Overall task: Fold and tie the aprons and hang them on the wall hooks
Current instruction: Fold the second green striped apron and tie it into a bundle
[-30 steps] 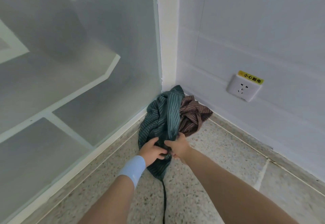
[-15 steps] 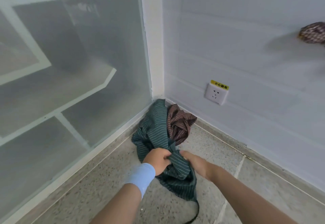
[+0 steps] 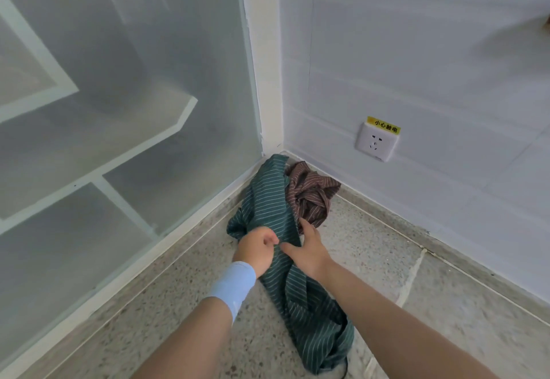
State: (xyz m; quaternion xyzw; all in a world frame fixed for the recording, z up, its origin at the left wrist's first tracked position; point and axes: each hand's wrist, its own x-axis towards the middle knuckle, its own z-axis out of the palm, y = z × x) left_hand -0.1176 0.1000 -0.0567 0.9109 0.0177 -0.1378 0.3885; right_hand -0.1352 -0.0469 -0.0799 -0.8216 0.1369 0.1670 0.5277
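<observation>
Head view: in the corner of the terrazzo floor (image 3: pixel 395 262) the green striped apron (image 3: pixel 311 316) lies bunched, its upper end against the crumpled brown striped apron (image 3: pixel 312 195). The left hand (image 3: pixel 257 246), with a blue wristband (image 3: pixel 235 285), has its fingers curled tight into the green cloth. The right hand (image 3: pixel 309 252) lies spread on the same apron, fingers straight, reaching toward the brown one. A wall socket (image 3: pixel 376 142) sits above.

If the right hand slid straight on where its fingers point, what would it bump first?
Probably the crumpled brown striped apron, lying just past the fingers of the right hand, toward the corner. That hand lies on the green striped apron; depth is unclear.
</observation>
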